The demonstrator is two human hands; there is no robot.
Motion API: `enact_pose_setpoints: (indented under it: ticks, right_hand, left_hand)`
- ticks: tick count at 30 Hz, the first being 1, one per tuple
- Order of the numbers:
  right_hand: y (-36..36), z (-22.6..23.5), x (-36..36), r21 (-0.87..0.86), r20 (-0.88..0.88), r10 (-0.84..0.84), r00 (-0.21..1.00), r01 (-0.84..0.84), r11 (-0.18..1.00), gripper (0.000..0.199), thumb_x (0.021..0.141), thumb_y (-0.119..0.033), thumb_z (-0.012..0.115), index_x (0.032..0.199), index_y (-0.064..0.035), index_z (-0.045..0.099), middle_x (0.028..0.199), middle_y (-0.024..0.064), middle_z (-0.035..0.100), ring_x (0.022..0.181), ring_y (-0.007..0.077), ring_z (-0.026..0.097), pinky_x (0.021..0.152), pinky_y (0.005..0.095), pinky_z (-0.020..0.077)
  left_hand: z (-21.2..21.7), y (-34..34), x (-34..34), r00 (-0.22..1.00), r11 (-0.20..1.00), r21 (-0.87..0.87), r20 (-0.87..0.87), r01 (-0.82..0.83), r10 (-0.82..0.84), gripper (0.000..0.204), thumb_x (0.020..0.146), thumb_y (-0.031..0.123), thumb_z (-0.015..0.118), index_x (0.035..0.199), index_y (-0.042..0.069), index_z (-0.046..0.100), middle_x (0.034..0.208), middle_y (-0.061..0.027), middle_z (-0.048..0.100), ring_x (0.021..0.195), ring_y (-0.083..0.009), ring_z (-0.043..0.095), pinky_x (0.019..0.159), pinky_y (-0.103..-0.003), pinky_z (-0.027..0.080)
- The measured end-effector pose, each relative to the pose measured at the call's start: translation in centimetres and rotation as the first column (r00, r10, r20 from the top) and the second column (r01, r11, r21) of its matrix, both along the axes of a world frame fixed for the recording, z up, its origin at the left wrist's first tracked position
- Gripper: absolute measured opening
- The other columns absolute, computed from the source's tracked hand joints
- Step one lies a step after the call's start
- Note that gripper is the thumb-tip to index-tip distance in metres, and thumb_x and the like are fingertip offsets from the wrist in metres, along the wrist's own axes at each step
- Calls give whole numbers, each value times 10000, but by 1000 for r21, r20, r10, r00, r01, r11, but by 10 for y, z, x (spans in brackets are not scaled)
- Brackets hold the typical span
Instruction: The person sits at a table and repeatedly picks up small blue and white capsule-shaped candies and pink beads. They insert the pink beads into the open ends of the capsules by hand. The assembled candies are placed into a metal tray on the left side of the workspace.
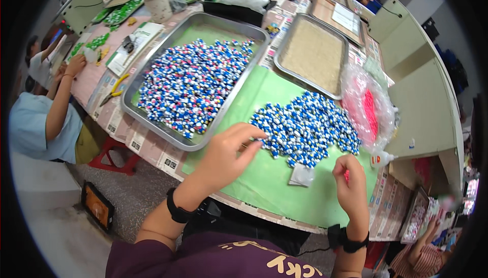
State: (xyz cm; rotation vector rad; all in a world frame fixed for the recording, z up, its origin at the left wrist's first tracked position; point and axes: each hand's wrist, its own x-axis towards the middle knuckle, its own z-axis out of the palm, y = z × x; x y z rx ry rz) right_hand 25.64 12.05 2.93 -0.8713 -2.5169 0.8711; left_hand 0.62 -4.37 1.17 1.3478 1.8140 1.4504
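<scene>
I count two large metal trays [233, 86] [305, 81], one red-capped bottle [152, 1], one small white bottle [380, 160], one green sheet [284, 202], the worker's two hands [223, 156] [353, 189], and blue-and-white beads [305, 130] too many to number.

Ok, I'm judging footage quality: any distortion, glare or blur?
Head view: the pale right panel bows near the dark rim; the plastic bag carries bright highlights; the striped top at lower right looks soft, the left hand and blue-white pile clearer.

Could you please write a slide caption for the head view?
Left hand at a pile of small blue-and-white pieces on a green mat, right hand nearby.
</scene>
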Motion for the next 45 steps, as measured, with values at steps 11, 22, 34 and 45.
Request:
enact_pose_setpoints:
  ticks: [11, 22, 34, 45]
  right_hand:
    - [-56, 29, -32, -68, -377, 113, 919, -149, 986, 257, 749, 145, 608, 821, -74, 494, 884, 78, 592, 793, 198, 534, 727, 305, 426]
    - [-47, 32, -32, 223, -340, 392, 855, -331, 917, 258, 704, 93, 681, 843, -69, 535, 924, 102, 647, 714, 250, 593, 669, 353, 459]
    - [-39, 39, -31, 262, -126, 541, 831, -498, 826, 179, 699, 1, 616, 827, -58, 506, 984, 91, 611, 834, 262, 590, 765, 373, 469]
    - [-17, 8, -27, -3, -13, 262, 965, -262, 965, 247, 694, 146, 488, 827, -60, 455, 770, 74, 470, 772, 274, 496, 720, 363, 343]
  left_hand:
    - [2, 25, 51, 360, 853, 272, 818, 446, -449, 186, 947, 137, 639, 1086, 13, 644, 922, -55, 675, 796, -115, 659, 728, -254, 542]
    - [6, 18, 46, 348, 834, 181, 847, 522, -402, 113, 954, 98, 622, 1034, 18, 633, 945, -14, 637, 746, -68, 576, 635, -212, 488]
    - [-1, 14, 44, 431, 831, 56, 835, 553, -343, 122, 934, 100, 645, 1019, 14, 652, 918, -12, 654, 754, -59, 591, 611, -209, 493]
    - [-1, 2, 19, 750, 973, 32, 631, 229, -197, 282, 869, -57, 629, 1149, -23, 622, 1092, -122, 664, 931, -140, 629, 785, -261, 534]
